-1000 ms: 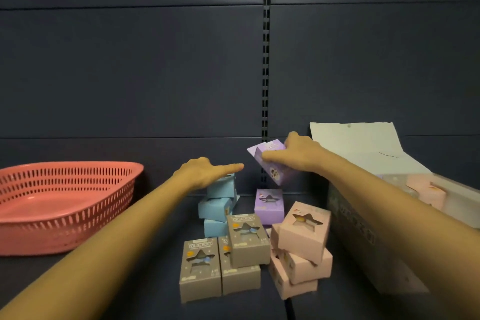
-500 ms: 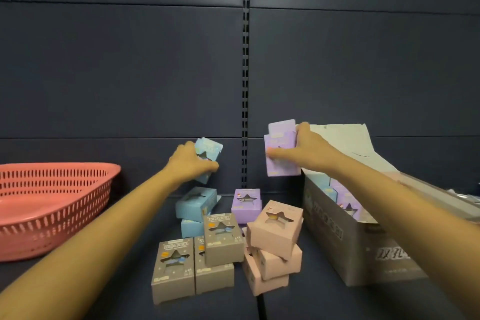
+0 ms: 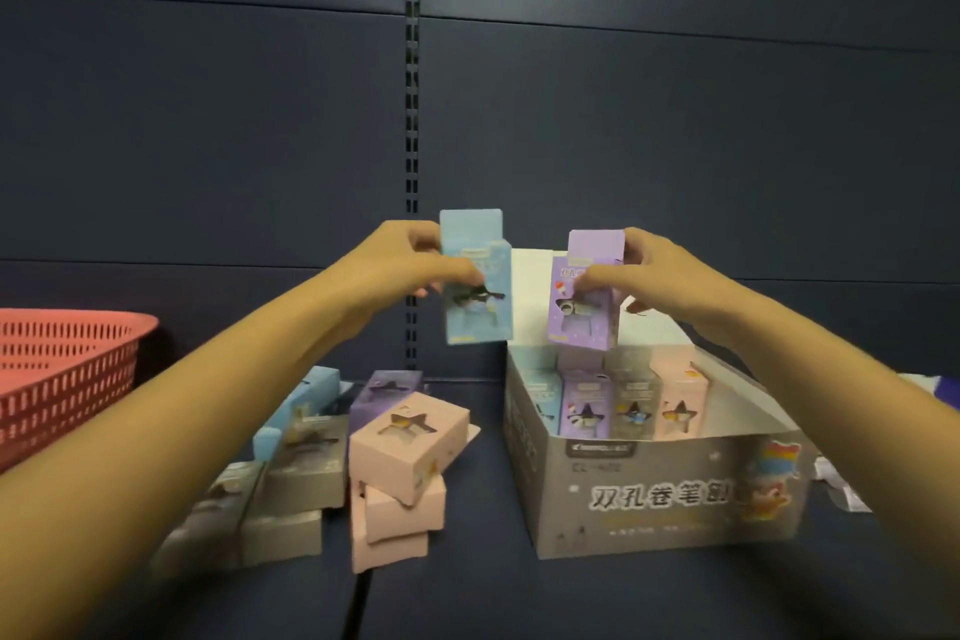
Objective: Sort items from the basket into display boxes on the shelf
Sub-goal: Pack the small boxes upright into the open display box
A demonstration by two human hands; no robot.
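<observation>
My left hand (image 3: pixel 400 265) holds a light blue box (image 3: pixel 475 276) upright in the air, just left of the display box. My right hand (image 3: pixel 654 276) grips a purple box (image 3: pixel 587 301) upright above the back rows of the grey cardboard display box (image 3: pixel 670 499). Inside that display box stand several small boxes in blue, purple, grey and pink. On the dark shelf to its left lies a loose pile: pink boxes (image 3: pixel 405 447), grey boxes (image 3: pixel 291 489), a purple box (image 3: pixel 384 390) and blue boxes (image 3: pixel 311 390).
A red slotted plastic basket (image 3: pixel 62 374) sits at the far left of the shelf. The dark back panel with a slotted upright (image 3: pixel 411 120) rises behind. Some white and blue packaging (image 3: pixel 935 395) shows at the right edge.
Both hands have lifted their boxes and turned them upright. The right hand has carried the purple box over the display box; the view has shifted right, showing the display box's inside.
</observation>
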